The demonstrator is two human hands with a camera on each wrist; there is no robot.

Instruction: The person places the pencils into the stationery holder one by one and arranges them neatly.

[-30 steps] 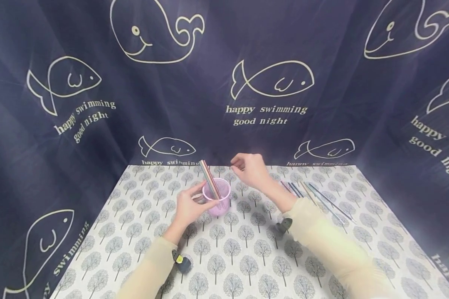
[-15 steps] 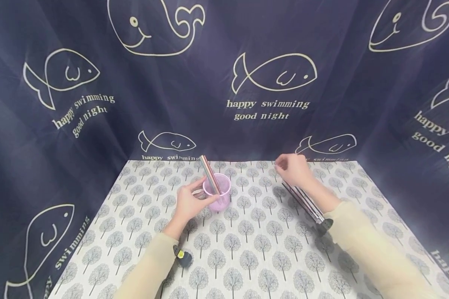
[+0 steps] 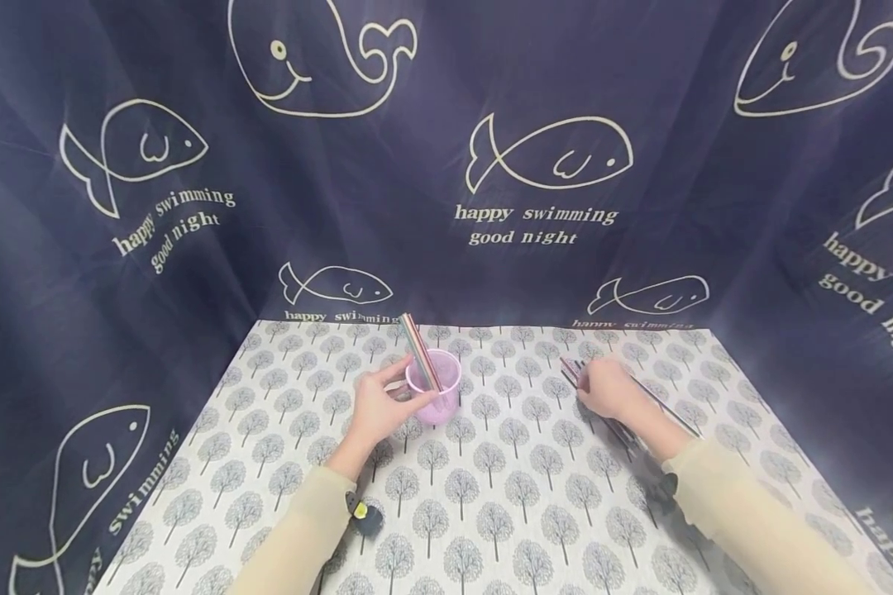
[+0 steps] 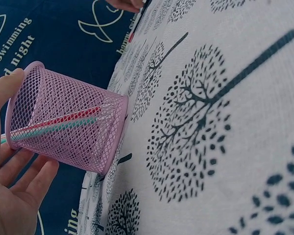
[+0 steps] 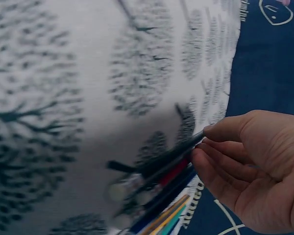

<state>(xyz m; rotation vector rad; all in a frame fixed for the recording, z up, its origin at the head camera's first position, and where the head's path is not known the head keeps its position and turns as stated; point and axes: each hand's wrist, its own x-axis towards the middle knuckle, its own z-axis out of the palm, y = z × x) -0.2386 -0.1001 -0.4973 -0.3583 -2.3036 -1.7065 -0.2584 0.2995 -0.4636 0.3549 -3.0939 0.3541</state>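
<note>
My left hand (image 3: 379,405) holds a pink mesh pen cup (image 3: 435,411) standing on the table, thumb at its rim and fingers along its side. Several slim coloured sticks, pencils or pens (image 3: 419,351), lean in the cup; red and teal ones (image 4: 63,120) show through the mesh. To the right, my right hand (image 3: 612,388) is down at a row of pens (image 3: 570,372) lying on the table. In the right wrist view its thumb and fingers pinch the end of a dark pen (image 5: 171,154). Motion blurs the pens there, and the hand covers part of the row.
A white cloth with grey trees (image 3: 461,496) covers the table. Behind and beside it hangs a dark blue curtain (image 3: 432,190) with fish and lettering. Orange, yellow and green sticks (image 5: 169,218) lie beside the dark pens.
My right hand has moved right from near the cup, passed over the pens and come down onto them. My left hand and the cup stay in place.
</note>
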